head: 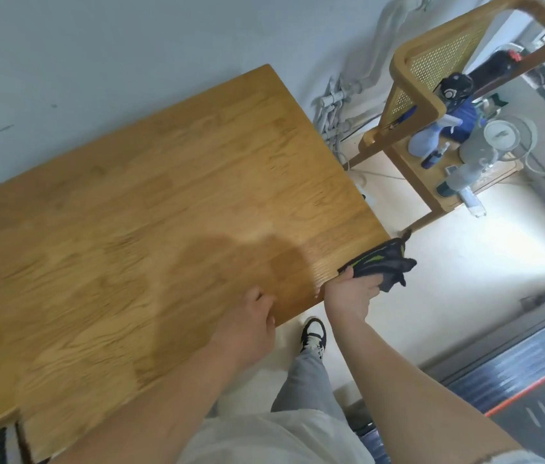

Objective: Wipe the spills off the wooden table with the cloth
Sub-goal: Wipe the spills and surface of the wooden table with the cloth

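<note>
Left hand (251, 316), head view: resting on bench (164, 162) edge, fingers loosely curled, holding nothing. Right hand (351, 294) gripping dark cloth (381, 262) just off bench corner. Next pass: flatten cloth, press evenly, overlap strokes w/ grain.

wooden table (197, 179) cut off at left, right hand (348, 298) partly under cloth (381, 262), chair clutter (426, 142) blurred

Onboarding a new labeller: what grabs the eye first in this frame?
The right hand gripping a dark cloth with green streaks at the right edge of the wooden table. Next, the large darker patch on the top just beyond the left hand. A chair loaded with bottles stands upper right.
</note>
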`<act>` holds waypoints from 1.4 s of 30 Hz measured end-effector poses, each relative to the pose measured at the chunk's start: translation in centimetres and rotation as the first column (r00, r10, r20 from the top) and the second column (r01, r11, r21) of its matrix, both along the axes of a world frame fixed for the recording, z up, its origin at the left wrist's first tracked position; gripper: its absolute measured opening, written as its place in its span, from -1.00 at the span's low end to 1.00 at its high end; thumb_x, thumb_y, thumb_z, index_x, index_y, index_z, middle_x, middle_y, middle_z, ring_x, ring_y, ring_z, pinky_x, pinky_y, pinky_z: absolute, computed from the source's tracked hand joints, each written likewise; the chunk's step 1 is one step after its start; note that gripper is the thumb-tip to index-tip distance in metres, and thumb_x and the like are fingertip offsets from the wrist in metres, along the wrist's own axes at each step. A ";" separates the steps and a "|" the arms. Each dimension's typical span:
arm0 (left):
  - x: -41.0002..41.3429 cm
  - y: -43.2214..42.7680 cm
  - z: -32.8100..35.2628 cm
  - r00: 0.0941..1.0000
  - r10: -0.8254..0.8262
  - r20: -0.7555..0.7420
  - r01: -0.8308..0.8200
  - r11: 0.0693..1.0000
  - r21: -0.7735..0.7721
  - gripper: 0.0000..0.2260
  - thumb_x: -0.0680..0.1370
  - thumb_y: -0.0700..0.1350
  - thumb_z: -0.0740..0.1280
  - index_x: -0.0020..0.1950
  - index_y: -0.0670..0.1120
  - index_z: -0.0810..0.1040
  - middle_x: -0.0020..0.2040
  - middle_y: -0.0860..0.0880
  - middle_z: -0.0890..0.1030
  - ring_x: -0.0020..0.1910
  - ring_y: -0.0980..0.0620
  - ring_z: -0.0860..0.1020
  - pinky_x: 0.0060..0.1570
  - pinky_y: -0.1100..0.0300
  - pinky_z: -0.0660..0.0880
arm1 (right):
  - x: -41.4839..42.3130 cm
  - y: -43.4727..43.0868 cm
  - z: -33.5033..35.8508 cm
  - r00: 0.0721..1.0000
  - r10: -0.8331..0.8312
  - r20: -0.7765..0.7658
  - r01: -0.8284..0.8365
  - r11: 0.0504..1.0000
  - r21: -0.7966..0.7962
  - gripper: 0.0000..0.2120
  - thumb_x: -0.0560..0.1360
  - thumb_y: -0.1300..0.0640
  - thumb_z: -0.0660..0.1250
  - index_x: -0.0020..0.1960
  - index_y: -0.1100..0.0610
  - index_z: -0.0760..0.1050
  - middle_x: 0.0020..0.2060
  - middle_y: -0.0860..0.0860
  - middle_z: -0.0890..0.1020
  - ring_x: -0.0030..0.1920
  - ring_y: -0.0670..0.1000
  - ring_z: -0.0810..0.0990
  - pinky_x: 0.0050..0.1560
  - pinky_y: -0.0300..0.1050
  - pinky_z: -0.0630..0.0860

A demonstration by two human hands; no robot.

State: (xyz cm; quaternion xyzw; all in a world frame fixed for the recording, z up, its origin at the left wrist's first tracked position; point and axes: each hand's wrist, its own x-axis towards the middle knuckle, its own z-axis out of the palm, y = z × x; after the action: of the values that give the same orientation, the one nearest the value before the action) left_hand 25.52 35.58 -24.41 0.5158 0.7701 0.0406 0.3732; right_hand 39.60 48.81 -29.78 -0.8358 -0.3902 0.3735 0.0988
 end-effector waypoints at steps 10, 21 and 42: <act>-11.3 -14.8 0.1 0.999 -0.052 0.004 0.051 0.992 0.118 -0.69 0.65 -0.10 0.24 0.39 -0.08 0.50 0.30 0.01 0.44 0.04 -0.01 0.53 0.02 0.06 0.52 | -14.1 -21.3 -0.1 0.978 -0.106 -0.180 0.092 0.992 -0.082 -0.38 0.71 -0.05 0.14 0.56 0.33 0.04 0.44 0.30 0.35 0.31 0.30 0.48 0.17 0.05 0.40; -10.7 -16.6 -0.2 0.998 -0.065 0.004 0.065 0.997 0.047 -0.63 0.67 -0.06 0.21 0.48 -0.01 0.44 0.42 0.07 0.40 0.28 0.00 0.46 0.28 0.05 0.47 | -10.0 -15.6 -1.0 0.839 -0.355 -0.412 0.248 0.924 -0.290 -0.16 0.51 -0.24 0.41 0.49 0.18 0.04 0.22 0.18 0.50 0.18 0.31 0.60 0.15 0.38 0.60; -22.3 -30.1 -1.2 0.993 0.103 0.053 -0.110 0.984 0.140 -0.75 0.65 -0.16 0.24 0.29 -0.06 0.58 0.22 0.09 0.53 0.06 0.06 0.55 0.05 0.12 0.52 | -22.6 -34.0 -1.7 0.914 -0.254 -0.316 0.197 0.960 -0.200 -0.34 0.66 -0.19 0.21 0.45 0.28 0.08 0.33 0.23 0.46 0.26 0.26 0.53 0.25 0.13 0.48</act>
State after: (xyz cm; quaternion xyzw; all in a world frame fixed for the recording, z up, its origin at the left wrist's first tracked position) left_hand 3.26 5.47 -25.65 0.4982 0.7829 0.1270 0.3503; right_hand 16.96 14.77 -31.49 -0.8038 -0.2361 0.5284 0.1377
